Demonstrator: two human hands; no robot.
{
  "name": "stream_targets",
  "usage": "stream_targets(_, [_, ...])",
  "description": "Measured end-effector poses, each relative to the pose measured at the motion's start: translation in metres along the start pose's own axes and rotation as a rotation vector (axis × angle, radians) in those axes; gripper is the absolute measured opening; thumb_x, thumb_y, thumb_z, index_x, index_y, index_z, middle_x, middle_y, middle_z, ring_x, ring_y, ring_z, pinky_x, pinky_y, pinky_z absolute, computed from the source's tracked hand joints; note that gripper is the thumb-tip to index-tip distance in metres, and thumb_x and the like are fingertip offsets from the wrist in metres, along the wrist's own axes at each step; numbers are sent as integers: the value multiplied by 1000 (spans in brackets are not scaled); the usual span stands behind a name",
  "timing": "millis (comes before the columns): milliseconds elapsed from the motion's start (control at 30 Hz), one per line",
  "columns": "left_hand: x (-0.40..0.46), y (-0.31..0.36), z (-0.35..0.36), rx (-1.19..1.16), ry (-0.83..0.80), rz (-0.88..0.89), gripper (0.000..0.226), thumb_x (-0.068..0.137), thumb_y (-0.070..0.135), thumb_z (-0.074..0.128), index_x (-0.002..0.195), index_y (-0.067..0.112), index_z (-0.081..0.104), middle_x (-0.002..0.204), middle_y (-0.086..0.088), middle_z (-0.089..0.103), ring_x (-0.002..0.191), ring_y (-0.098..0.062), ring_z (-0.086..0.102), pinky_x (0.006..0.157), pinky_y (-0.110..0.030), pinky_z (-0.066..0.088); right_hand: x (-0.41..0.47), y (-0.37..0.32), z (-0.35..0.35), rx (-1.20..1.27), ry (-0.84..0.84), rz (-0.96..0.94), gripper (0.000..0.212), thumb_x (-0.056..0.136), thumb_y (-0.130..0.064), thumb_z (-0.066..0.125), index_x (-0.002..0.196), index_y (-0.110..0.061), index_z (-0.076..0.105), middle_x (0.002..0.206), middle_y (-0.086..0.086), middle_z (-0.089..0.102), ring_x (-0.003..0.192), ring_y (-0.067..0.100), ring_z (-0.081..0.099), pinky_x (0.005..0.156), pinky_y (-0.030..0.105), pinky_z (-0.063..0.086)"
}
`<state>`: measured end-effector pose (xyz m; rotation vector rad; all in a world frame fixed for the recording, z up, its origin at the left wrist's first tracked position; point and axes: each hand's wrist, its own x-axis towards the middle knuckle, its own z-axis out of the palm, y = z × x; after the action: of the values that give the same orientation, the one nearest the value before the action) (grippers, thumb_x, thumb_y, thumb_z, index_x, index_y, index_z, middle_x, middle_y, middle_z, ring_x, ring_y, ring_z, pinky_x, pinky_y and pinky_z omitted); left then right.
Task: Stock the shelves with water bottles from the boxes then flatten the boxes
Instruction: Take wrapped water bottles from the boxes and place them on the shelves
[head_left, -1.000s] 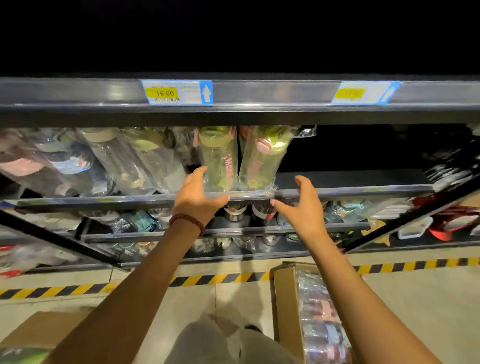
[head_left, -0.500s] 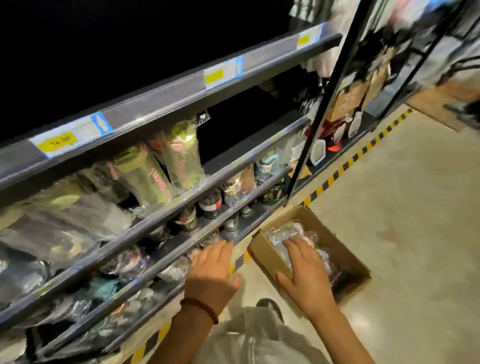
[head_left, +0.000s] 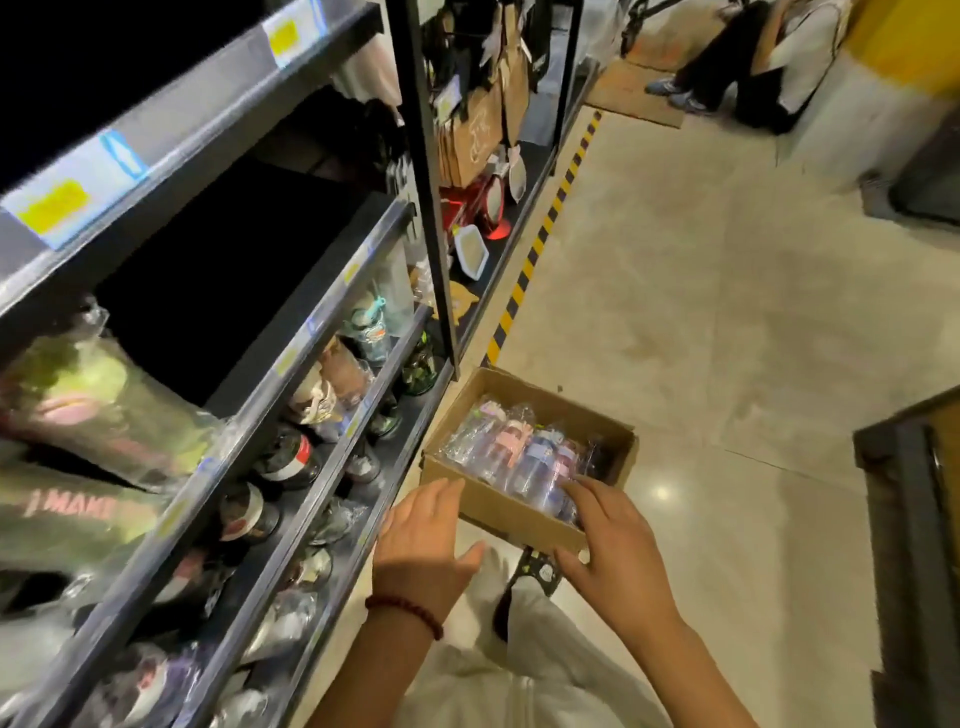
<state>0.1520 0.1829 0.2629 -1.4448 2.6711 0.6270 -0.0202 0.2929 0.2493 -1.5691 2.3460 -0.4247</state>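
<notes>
Both hands reach over the cardboard box (head_left: 524, 527) near edge: left hand (head_left: 423, 540) fingers loosely spread, right hand (head_left: 615, 551) fingers spread, touching wrapped bottles (head_left: 511, 449); bare floor (head_left: 727, 322) lies rightward.

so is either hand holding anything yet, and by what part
Nothing is held. The left hand hovers open beside the cardboard box; the right hand reaches over the wrapped bottles, fingers spread.
</notes>
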Motion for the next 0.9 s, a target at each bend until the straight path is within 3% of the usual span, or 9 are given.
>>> stream_targets(67, [27, 9, 5, -21, 4, 52, 79, 45, 41, 90, 115, 18, 62, 109, 1, 67, 96, -19, 67, 78, -30, 55, 16, 18, 0, 24, -9, 67, 65, 58, -27, 84, 117, -13, 61, 118, 7, 63, 104, 30, 62, 84, 38, 53])
stream_targets(100, [41, 13, 7, -12, -3, 60, 75, 45, 40, 91, 111, 16, 65, 105, 1, 69, 91, -20, 68, 74, -30, 55, 25, 27, 1, 32, -11, 96, 64, 58, -28, 85, 116, -13, 62, 117, 6, 64, 104, 30, 63, 83, 38, 53])
stream_targets(233, [105, 29, 14, -29, -114, 32, 56, 83, 45, 63, 133, 28, 43, 136, 10, 45, 125, -12, 43, 101, -24, 37, 69, 61, 15, 71, -51, 184, 62, 64, -30, 84, 119, -13, 62, 123, 6, 62, 110, 29, 60, 89, 39, 51])
stream_targets(367, [165, 31, 36, -90, -239, -82, 70, 87, 48, 58, 146, 29, 25, 149, 7, 32, 136, -15, 31, 108, -28, 33, 114, 91, 39, 159, -136, 253, 57, 79, -35, 72, 129, -17, 53, 136, 2, 51, 122, 25, 48, 100, 34, 42])
stream_targets(467, [209, 23, 67, -88, -294, -131, 72, 87, 47, 59, 146, 28, 24, 149, 5, 32, 133, -15, 35, 105, -27, 34, 153, 116, 70, 199, -181, 290, 52, 80, -36, 68, 127, -18, 52, 128, 0, 53, 115, 22, 50, 91, 29, 43])
stream_targets(633, [285, -10, 156, -86, -424, -199, 74, 86, 43, 61, 147, 26, 23, 147, 3, 35, 132, -16, 36, 107, -30, 34, 211, 163, 151, 242, -275, 347, 47, 77, -24, 69, 121, -20, 53, 115, 0, 56, 106, 20, 52, 85, 26, 45])
stream_targets(800, [358, -49, 281, -33, -544, -178, 70, 82, 40, 65, 141, 21, 33, 137, -4, 44, 122, -23, 47, 98, -33, 43, 258, 221, 268, 304, -390, 475, 46, 81, -30, 66, 124, -22, 51, 123, 1, 56, 112, 21, 53, 95, 36, 47])
stream_targets(900, [391, -77, 365, -30, -612, -137, 69, 77, 44, 69, 135, 20, 38, 127, -5, 51, 114, -25, 52, 94, -37, 46, 273, 251, 341, 374, -427, 574, 47, 84, -29, 64, 127, -19, 49, 126, 3, 55, 117, 23, 51, 97, 32, 42])
